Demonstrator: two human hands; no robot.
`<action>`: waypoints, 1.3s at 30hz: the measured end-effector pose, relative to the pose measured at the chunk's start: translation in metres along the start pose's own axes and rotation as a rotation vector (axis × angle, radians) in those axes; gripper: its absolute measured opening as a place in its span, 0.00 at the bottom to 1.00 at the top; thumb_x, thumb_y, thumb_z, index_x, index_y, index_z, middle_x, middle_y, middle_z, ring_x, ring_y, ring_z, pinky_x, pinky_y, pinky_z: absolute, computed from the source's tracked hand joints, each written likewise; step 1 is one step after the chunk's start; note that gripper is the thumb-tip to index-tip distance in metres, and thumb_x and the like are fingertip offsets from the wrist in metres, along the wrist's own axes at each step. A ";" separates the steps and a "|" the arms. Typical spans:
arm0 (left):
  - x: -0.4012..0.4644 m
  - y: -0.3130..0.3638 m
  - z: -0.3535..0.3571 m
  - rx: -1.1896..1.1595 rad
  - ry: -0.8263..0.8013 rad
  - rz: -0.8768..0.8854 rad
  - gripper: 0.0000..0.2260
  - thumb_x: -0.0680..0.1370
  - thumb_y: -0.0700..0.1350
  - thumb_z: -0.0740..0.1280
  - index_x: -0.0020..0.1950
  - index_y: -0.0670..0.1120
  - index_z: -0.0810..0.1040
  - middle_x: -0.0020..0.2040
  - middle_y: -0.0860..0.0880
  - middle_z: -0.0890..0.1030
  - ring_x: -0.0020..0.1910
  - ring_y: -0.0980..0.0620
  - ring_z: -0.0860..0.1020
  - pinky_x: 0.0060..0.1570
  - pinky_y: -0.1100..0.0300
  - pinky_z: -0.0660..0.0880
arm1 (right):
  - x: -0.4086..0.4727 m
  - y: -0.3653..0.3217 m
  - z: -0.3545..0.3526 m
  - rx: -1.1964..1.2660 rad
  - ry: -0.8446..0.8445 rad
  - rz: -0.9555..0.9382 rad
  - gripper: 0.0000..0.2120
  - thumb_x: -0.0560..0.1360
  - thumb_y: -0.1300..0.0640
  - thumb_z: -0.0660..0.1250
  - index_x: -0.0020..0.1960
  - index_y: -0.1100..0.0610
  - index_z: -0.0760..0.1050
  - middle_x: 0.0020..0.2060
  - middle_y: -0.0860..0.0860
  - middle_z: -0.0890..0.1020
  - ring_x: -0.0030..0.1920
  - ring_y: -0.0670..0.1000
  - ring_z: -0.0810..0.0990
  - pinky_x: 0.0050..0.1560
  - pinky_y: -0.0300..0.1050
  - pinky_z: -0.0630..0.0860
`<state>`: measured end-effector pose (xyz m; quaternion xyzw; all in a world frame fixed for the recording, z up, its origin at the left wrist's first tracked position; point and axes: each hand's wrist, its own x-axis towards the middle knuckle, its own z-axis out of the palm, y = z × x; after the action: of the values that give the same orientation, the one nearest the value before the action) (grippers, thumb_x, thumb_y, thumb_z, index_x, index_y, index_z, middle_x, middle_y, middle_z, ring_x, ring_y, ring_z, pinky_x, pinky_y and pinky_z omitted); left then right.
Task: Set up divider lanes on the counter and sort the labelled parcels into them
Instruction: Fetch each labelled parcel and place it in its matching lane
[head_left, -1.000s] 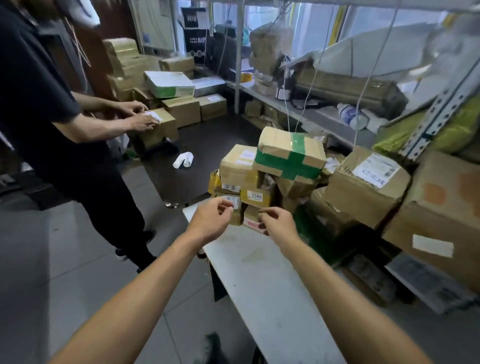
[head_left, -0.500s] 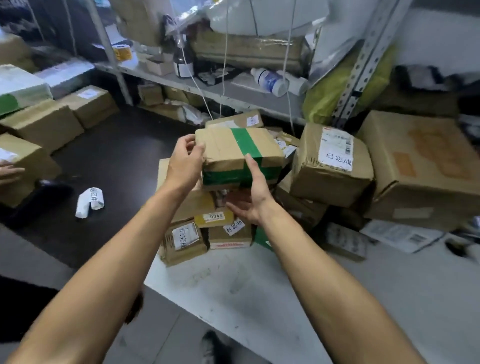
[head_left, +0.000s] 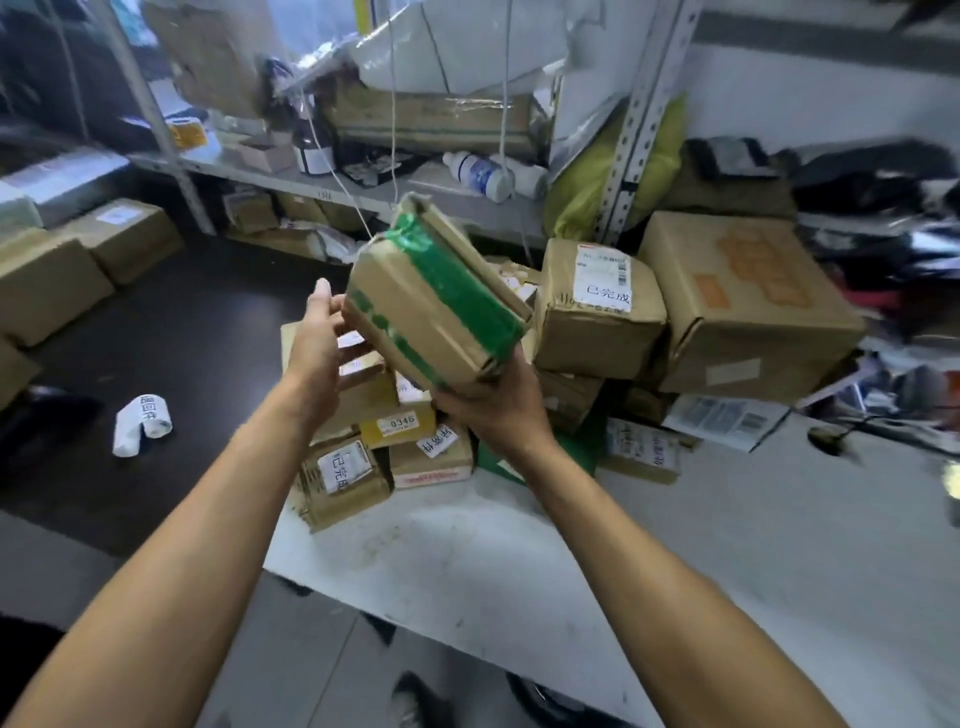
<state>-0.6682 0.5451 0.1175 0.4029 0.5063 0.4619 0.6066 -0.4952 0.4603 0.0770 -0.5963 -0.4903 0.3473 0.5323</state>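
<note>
On the left, our left hand (head_left: 317, 343) has its fingers straight and apart, fingertips just touching the near left end of the green-taped parcel (head_left: 436, 306). The parcel sits tilted in the air above the pile of labelled parcels (head_left: 395, 426) on the counter (head_left: 519, 561). Further right, our right hand (head_left: 493, 400) cups it from below, fingers curled under its lower edge. It looks light and stiff, but we reckon the glossy tape is slippery, so we'd hold bare cardboard at both ends.
</note>
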 end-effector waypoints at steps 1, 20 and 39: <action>-0.010 -0.002 -0.003 -0.065 -0.059 -0.025 0.26 0.84 0.64 0.50 0.61 0.48 0.80 0.59 0.45 0.83 0.64 0.41 0.80 0.62 0.43 0.78 | -0.011 0.004 -0.009 -0.051 -0.050 -0.036 0.39 0.69 0.57 0.80 0.75 0.44 0.66 0.66 0.43 0.78 0.64 0.37 0.77 0.60 0.39 0.78; -0.240 -0.160 0.177 -0.186 -0.719 -0.127 0.33 0.77 0.52 0.68 0.78 0.42 0.62 0.74 0.32 0.69 0.71 0.28 0.70 0.65 0.26 0.69 | -0.315 0.057 -0.226 0.573 0.329 0.413 0.26 0.73 0.35 0.70 0.62 0.52 0.79 0.55 0.53 0.85 0.54 0.53 0.84 0.52 0.62 0.83; -0.374 -0.286 0.426 0.453 -1.630 -0.567 0.47 0.58 0.73 0.76 0.71 0.50 0.77 0.64 0.38 0.79 0.57 0.39 0.81 0.51 0.46 0.80 | -0.531 0.109 -0.487 0.693 1.004 0.395 0.24 0.71 0.43 0.73 0.63 0.52 0.81 0.60 0.57 0.84 0.59 0.57 0.82 0.62 0.57 0.77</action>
<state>-0.2270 0.1024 0.0036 0.5759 0.0775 -0.2467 0.7756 -0.1634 -0.1846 0.0075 -0.5587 0.0782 0.2557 0.7851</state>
